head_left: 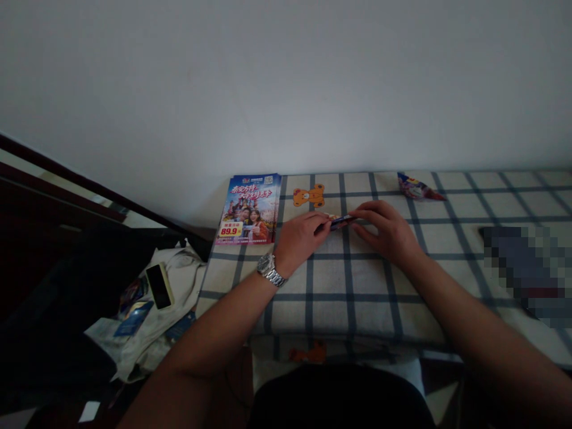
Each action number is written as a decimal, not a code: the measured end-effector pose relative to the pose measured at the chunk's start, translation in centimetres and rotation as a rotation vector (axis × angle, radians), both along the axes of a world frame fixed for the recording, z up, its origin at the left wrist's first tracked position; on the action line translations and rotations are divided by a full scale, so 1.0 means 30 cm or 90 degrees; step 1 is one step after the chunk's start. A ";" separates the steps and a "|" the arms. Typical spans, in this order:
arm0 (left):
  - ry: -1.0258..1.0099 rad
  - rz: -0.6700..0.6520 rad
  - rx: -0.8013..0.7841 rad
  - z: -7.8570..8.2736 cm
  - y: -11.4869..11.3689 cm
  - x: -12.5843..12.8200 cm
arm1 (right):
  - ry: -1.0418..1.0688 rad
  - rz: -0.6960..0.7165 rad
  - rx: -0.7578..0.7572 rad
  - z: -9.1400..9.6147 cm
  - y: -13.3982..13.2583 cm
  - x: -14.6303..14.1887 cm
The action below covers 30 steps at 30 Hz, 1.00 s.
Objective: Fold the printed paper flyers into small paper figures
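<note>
Between my hands is a small folded piece of printed paper (342, 221), just above the checked tablecloth. My left hand (302, 237), below a metal wristwatch (269, 269), pinches its left end. The fingers of my right hand (384, 229) close on its right end. Much of the paper is hidden by my fingers. A stack of printed flyers (248, 210) lies to the left of my left hand, its top sheet showing two people and a price. Another folded paper shape (419, 189) rests beyond my right hand near the wall.
The checked cloth (286, 310) covers the table, with a bear print (308, 195) on it. At the right lies a dark, pixelated object (527, 274). Left of the table, a phone (159, 286) sits on a pale cloth (185, 271). A wall (313, 89) stands behind.
</note>
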<state>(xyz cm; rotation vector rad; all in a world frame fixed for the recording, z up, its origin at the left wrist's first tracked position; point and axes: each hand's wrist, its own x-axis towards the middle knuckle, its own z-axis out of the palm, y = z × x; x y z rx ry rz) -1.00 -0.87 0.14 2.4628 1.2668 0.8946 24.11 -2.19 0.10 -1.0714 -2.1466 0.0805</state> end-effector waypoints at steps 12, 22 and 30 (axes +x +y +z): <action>-0.090 -0.015 0.033 0.012 -0.009 0.006 | -0.135 0.088 -0.064 0.007 -0.046 -0.030; -0.139 -0.032 0.034 0.018 -0.020 0.027 | -0.133 0.073 -0.050 -0.005 -0.038 -0.055; -0.069 -0.051 -0.027 0.037 -0.036 0.032 | -0.123 0.067 -0.053 -0.009 -0.035 -0.055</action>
